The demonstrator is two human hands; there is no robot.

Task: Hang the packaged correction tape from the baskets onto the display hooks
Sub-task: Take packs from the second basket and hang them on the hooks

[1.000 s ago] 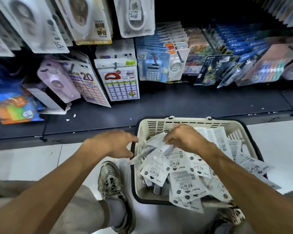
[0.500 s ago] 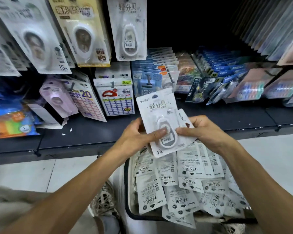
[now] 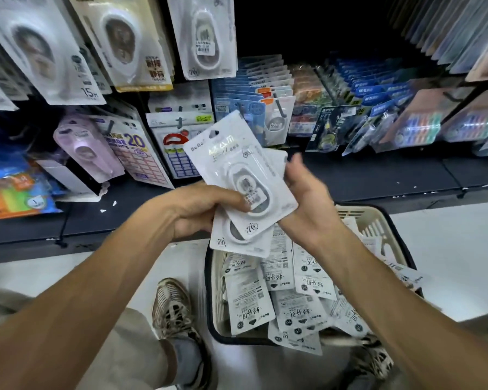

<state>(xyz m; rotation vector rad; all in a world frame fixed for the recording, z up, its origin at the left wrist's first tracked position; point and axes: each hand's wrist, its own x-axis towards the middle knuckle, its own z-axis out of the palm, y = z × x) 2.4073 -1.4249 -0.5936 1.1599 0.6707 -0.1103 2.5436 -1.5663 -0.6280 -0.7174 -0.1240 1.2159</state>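
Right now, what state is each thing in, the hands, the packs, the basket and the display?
left hand: grips a fan of packs
held packs: face up, above the basket
right hand: open, beside the packs
basket: on the floor, full of packs
hanging pack: on its hook

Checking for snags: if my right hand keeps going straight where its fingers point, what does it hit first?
Probably the white packets held by your left hand; your right hand sits just beside their edge, though depth is unclear.

Two hands (image 3: 206, 209), one basket (image 3: 375, 220), two shoes (image 3: 172, 308), many packets (image 3: 245, 299) (uncountable heap)
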